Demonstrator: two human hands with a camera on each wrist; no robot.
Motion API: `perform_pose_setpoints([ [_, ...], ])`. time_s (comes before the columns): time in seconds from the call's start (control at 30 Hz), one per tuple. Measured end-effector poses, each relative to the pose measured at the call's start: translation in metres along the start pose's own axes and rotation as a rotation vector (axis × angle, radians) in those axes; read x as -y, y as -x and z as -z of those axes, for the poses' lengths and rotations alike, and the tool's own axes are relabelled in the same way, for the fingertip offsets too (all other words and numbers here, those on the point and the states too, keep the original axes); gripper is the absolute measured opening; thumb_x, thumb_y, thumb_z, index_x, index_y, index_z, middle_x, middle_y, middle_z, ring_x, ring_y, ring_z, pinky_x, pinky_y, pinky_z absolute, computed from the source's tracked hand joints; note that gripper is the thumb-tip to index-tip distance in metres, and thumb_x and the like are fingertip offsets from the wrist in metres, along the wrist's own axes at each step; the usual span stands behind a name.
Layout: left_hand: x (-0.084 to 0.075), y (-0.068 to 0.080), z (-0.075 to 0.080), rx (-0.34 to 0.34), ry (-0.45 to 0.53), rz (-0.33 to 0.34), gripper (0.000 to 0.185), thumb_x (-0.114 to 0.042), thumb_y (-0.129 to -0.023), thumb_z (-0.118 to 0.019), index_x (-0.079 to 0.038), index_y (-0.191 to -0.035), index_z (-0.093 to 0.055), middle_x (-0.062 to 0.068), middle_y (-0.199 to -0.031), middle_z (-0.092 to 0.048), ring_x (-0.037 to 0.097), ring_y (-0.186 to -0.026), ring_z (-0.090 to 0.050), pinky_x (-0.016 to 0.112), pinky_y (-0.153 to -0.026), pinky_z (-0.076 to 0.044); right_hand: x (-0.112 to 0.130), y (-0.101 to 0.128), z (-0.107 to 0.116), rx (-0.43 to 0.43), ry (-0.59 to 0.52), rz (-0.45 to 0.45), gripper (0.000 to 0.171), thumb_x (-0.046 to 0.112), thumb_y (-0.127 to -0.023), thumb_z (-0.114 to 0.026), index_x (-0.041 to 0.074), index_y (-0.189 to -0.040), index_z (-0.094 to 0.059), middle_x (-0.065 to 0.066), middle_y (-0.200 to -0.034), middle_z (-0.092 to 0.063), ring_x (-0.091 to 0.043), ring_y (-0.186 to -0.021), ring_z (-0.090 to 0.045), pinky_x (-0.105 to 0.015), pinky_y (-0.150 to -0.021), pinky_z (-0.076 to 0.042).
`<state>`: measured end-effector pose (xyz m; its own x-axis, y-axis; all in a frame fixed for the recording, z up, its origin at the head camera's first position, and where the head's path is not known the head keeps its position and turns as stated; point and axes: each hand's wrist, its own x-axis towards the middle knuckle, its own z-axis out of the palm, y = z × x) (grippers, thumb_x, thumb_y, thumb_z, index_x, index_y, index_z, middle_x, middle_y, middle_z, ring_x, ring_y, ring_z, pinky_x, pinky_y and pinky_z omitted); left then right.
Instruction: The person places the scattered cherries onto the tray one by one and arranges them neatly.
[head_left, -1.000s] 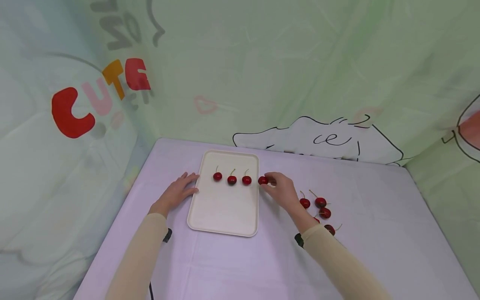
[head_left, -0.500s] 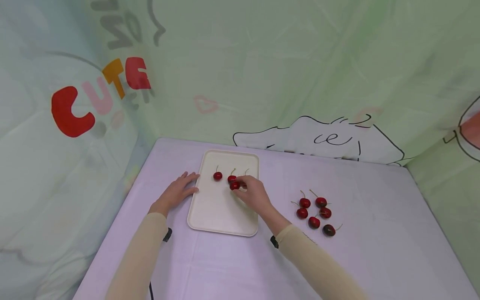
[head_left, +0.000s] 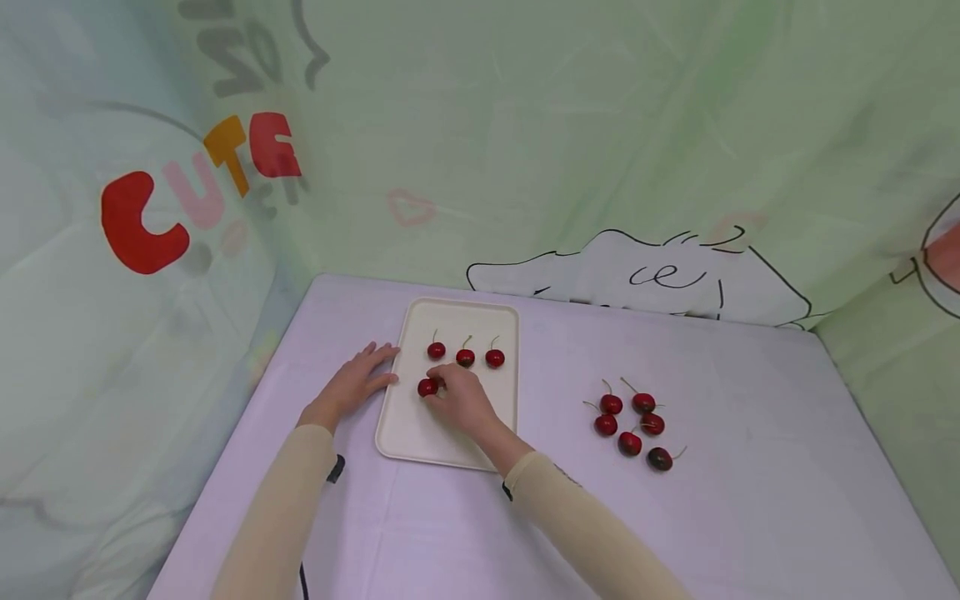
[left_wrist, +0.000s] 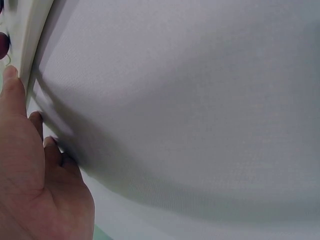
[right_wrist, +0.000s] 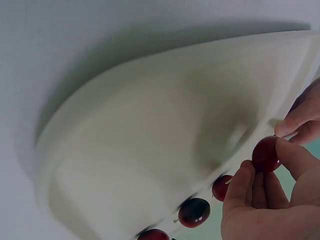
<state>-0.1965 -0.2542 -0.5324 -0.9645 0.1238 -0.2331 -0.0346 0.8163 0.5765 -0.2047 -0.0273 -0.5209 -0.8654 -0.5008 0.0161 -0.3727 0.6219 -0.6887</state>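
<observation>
1. The head view takes in the whole scene: a table (head_left: 750, 500) under a pale lilac cloth, with a cream tray (head_left: 480, 437) near its far left side and printed fabric walls close around it.
2. In that view the right hand (head_left: 459, 398) reaches over the tray and pinches a red cherry (head_left: 427, 387) at its fingertips, low over the tray's left part, below a row of three cherries (head_left: 465, 357) lying across the tray's far half.
3. The right wrist view shows the grip more plainly: thumb and fingers curled round the cherry (right_wrist: 265, 154), held just above the tray's (right_wrist: 135, 150) floor (the row of three shows only as dark red shapes along the bottom edge).
4. The left hand (head_left: 354, 386) lies flat on the table, fingers straight, its tips against the tray's left rim; it holds nothing.
5. The left wrist view adds only that contact: fingertips (left_wrist: 11, 75) touching the rim (left_wrist: 30, 40), with bare cloth filling the rest of the picture.
6. Only the head view shows the loose cluster of five cherries (head_left: 633, 425) on the cloth, well apart to the tray's right.
7. Open cloth lies between the tray and that cluster, and along the table's near edge.
</observation>
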Motion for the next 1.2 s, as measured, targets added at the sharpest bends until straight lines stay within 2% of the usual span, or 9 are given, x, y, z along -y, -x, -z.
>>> perform_pose_setpoints([
  [0.17,0.0,-0.001,0.001,0.004,-0.002,-0.001,0.06,-0.038,-0.098,-0.058,-0.021,-0.152,-0.038,0.009,-0.16,-0.026,0.038,-0.148,-0.012,0.062,-0.114,-0.017,0.002,0.001,-0.006,0.024,0.016,-0.01,0.035,0.008,-0.087,-0.072,0.0,-0.12,-0.066,-0.012,-0.115,-0.067,-0.024,-0.104,-0.061,-0.037,-0.097,-0.05],
  [0.5,0.0,0.0,0.001,-0.002,-0.008,-0.019,0.06,-0.036,-0.097,-0.059,-0.019,-0.151,-0.038,0.011,-0.159,-0.028,0.04,-0.147,-0.014,0.062,-0.114,-0.018,0.009,0.005,-0.009,0.019,0.028,0.021,0.033,0.005,-0.087,-0.071,0.0,-0.119,-0.066,-0.012,-0.114,-0.066,-0.023,-0.1,-0.06,-0.036,-0.094,-0.05],
  [0.8,-0.001,0.0,0.001,-0.003,-0.01,-0.019,0.06,-0.035,-0.098,-0.059,-0.018,-0.151,-0.038,0.011,-0.159,-0.028,0.041,-0.147,-0.014,0.062,-0.114,-0.017,0.012,0.008,-0.007,0.013,0.029,0.021,0.034,0.005,-0.087,-0.07,-0.001,-0.12,-0.065,-0.013,-0.116,-0.066,-0.024,-0.105,-0.061,-0.037,-0.097,-0.049],
  [1.0,-0.003,0.002,0.002,-0.002,-0.016,-0.029,0.059,-0.035,-0.098,-0.058,-0.017,-0.151,-0.038,0.011,-0.159,-0.028,0.043,-0.146,-0.015,0.063,-0.114,-0.018,0.014,0.013,0.0,0.011,-0.007,-0.003,0.037,0.006,-0.087,-0.07,-0.002,-0.123,-0.063,-0.014,-0.119,-0.065,-0.026,-0.111,-0.06,-0.038,-0.101,-0.047],
  [1.2,-0.003,0.002,0.003,0.004,-0.017,-0.02,0.059,-0.035,-0.099,-0.058,-0.017,-0.151,-0.037,0.011,-0.159,-0.027,0.044,-0.146,-0.014,0.063,-0.114,-0.017,0.011,0.021,0.013,-0.003,-0.05,0.003,0.036,0.007,-0.087,-0.071,-0.002,-0.122,-0.064,-0.014,-0.115,-0.066,-0.026,-0.105,-0.062,-0.039,-0.096,-0.05],
])
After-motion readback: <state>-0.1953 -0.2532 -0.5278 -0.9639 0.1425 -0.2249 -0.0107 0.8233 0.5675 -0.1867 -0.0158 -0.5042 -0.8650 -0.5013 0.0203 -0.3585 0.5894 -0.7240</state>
